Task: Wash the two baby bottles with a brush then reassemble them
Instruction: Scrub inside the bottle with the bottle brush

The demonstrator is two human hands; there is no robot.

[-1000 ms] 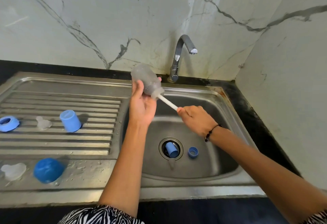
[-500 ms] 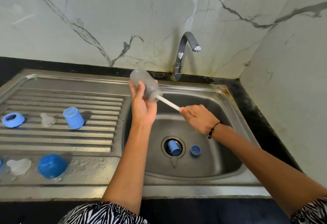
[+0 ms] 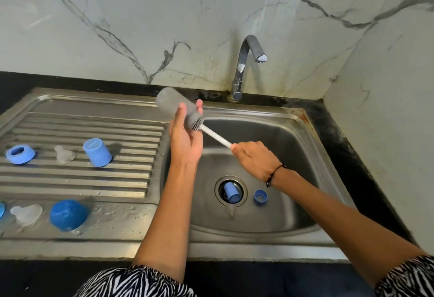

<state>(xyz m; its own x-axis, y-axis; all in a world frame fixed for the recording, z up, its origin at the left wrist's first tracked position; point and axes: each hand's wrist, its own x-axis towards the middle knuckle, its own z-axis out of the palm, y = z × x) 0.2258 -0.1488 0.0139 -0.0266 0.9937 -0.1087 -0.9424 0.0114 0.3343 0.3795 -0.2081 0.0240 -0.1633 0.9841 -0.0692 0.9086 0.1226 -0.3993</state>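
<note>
- The left hand (image 3: 186,143) holds a clear baby bottle (image 3: 175,106) over the near-left edge of the sink basin (image 3: 293,146); its fingers (image 3: 180,113) are curled round the bottle's body, the thumb showing past the far side.
- The bottle is tilted, its closed base pointing toward 10 o'clock and its open mouth toward 4 o'clock.
- A bottle brush (image 3: 211,133) enters the mouth from 4 o'clock; grey bristles show at the opening, and the white handle runs down to the right hand (image 3: 254,159).
- The right hand grips the end of the handle in a closed fist, fingers wrapped tight round it; a dark band sits on that wrist.
- In the basin, a small blue cap (image 3: 231,193) lies in the drain hole, and a blue ring (image 3: 260,197) sits just beside it at 3 o'clock.
- On the ribbed drainboard (image 3: 77,179), at 9 o'clock from the hands, stand a blue collar ring (image 3: 20,154), a clear teat (image 3: 63,154) and an upside-down blue cup-shaped cap (image 3: 97,152) in a row.
- Nearer, at 8 o'clock, a second clear teat (image 3: 27,214) and a round dark-blue cap (image 3: 68,214) rest on the wet flat rim.
- The chrome tap (image 3: 244,66) rises at 12 o'clock behind the basin, against a veined marble wall (image 3: 117,15); the dark counter (image 3: 347,156) edges the sink at the right.
- Zebra-print sleeves (image 3: 141,282) show at 6 o'clock.
</note>
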